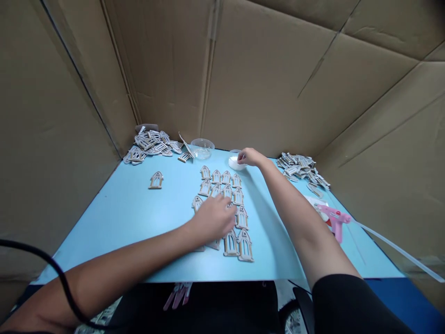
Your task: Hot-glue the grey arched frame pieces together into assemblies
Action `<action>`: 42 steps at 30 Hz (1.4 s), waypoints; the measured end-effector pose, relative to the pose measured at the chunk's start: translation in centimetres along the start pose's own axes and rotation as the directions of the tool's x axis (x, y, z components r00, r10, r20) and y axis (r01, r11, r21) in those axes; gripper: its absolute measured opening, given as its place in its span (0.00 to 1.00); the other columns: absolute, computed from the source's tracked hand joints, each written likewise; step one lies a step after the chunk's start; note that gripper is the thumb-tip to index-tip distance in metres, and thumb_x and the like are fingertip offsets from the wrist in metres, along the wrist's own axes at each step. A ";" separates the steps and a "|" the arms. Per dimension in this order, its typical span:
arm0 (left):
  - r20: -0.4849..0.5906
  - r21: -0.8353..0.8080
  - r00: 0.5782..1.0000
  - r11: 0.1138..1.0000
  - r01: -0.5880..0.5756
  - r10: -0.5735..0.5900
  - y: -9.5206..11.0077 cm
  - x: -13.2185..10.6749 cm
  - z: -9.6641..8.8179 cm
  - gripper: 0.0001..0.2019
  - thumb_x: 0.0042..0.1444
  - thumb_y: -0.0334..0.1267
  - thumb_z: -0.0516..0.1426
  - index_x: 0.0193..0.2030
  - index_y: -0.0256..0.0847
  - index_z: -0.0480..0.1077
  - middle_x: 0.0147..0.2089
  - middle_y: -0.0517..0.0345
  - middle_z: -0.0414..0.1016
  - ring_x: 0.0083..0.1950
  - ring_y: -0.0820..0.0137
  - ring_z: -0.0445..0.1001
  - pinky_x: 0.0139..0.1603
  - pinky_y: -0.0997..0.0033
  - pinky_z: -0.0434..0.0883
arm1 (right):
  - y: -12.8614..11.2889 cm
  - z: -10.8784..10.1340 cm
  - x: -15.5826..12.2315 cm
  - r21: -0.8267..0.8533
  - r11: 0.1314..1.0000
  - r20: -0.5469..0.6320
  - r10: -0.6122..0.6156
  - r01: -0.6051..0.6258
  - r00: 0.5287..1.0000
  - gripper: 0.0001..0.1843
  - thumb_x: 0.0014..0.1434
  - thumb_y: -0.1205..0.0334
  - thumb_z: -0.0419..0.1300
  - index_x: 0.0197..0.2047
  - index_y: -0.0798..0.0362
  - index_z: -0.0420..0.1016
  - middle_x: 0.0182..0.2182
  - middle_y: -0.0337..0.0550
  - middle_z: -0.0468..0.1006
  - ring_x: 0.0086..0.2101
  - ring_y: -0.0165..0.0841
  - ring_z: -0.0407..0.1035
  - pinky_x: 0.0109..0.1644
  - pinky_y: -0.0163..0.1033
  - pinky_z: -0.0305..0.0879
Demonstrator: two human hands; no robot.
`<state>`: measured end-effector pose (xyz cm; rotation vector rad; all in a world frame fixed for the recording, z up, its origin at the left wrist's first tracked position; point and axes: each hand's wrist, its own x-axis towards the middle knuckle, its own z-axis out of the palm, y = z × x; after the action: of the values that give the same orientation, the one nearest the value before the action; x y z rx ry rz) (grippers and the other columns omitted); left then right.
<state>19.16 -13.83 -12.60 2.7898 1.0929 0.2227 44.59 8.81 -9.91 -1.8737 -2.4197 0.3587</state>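
My left hand (212, 219) rests palm-down over rows of small arched window-shaped cutouts (215, 176) of beige board on a light blue tabletop (114, 236). Its fingers touch the pieces beneath, though I cannot tell if they grip one. At the far edge, my right hand (248, 157) reaches a small clear cup (235, 162) with white contents, and its fingertips are at the rim. A single arched cutout (156, 180) lies apart to the left.
Loose heaps of cutouts lie at the far left (149, 146) and far right (299, 167). A clear bowl (201, 148) stands far left. A pink glue gun (334, 221) lies right, with a glue stick (399, 250) beyond it. Cardboard sheets (257, 79) wall the table; a black cable (52, 273) crosses my left forearm.
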 end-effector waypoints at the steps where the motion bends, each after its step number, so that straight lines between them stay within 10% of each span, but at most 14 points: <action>1: -0.009 0.005 0.996 0.996 0.093 -0.093 -1.1 0.2 -0.7 0.16 0.69 0.39 0.50 0.56 0.39 0.74 0.59 0.41 0.75 0.60 0.51 0.73 0.55 0.52 0.74 | 0.2 0.1 -0.1 0.030 1.000 -0.032 -0.005 0.006 0.999 0.05 0.61 0.64 0.67 0.40 0.56 0.82 0.42 0.45 0.84 0.41 0.35 0.75 0.50 0.41 0.69; 6: 0.047 -0.018 0.936 0.937 0.350 -0.349 -5.7 0.1 -1.8 0.17 0.62 0.34 0.55 0.56 0.37 0.73 0.53 0.40 0.74 0.53 0.50 0.76 0.51 0.53 0.76 | 1.1 0.9 -0.8 0.182 0.983 -0.214 0.023 0.017 0.977 0.05 0.61 0.66 0.62 0.38 0.55 0.81 0.39 0.47 0.84 0.37 0.35 0.73 0.45 0.38 0.65; 16: -0.076 -0.144 0.939 0.935 0.323 -0.336 -5.7 0.6 -1.0 0.19 0.68 0.45 0.54 0.63 0.45 0.70 0.64 0.50 0.73 0.65 0.54 0.72 0.62 0.56 0.73 | 1.5 3.4 -1.5 0.500 0.861 -0.516 0.206 0.096 0.831 0.07 0.62 0.61 0.58 0.39 0.53 0.75 0.38 0.47 0.82 0.39 0.36 0.72 0.47 0.41 0.67; 29: -0.307 -0.357 0.895 0.911 0.208 -0.324 -8.4 1.7 1.4 0.17 0.67 0.46 0.53 0.54 0.44 0.76 0.56 0.49 0.81 0.59 0.55 0.77 0.61 0.54 0.73 | 0.5 4.6 -2.8 0.721 0.664 -0.523 0.330 0.201 0.786 0.07 0.54 0.58 0.62 0.33 0.52 0.77 0.35 0.46 0.83 0.39 0.38 0.75 0.51 0.46 0.71; 38: -0.325 -0.751 0.856 0.660 0.025 -0.402 -7.7 2.1 1.5 0.29 0.60 0.57 0.60 0.60 0.39 0.74 0.51 0.47 0.83 0.47 0.65 0.82 0.45 0.67 0.77 | -7.1 5.4 -9.1 0.831 0.473 -0.388 0.119 0.292 0.914 0.19 0.49 0.48 0.71 0.39 0.52 0.79 0.33 0.44 0.83 0.34 0.36 0.77 0.40 0.42 0.75; 42: -0.256 -0.860 0.871 0.510 -0.007 -0.419 -6.9 2.1 1.5 0.29 0.57 0.65 0.61 0.43 0.36 0.80 0.37 0.50 0.84 0.36 0.68 0.80 0.40 0.69 0.77 | -10.4 6.7 -13.1 0.867 0.374 -0.335 -0.050 0.329 0.941 0.19 0.51 0.48 0.73 0.40 0.51 0.81 0.37 0.45 0.84 0.38 0.37 0.79 0.46 0.44 0.76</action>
<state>16.42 -7.50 -15.17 1.7081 0.9937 1.0812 36.87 -7.24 -12.94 -0.9929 -1.5812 1.0879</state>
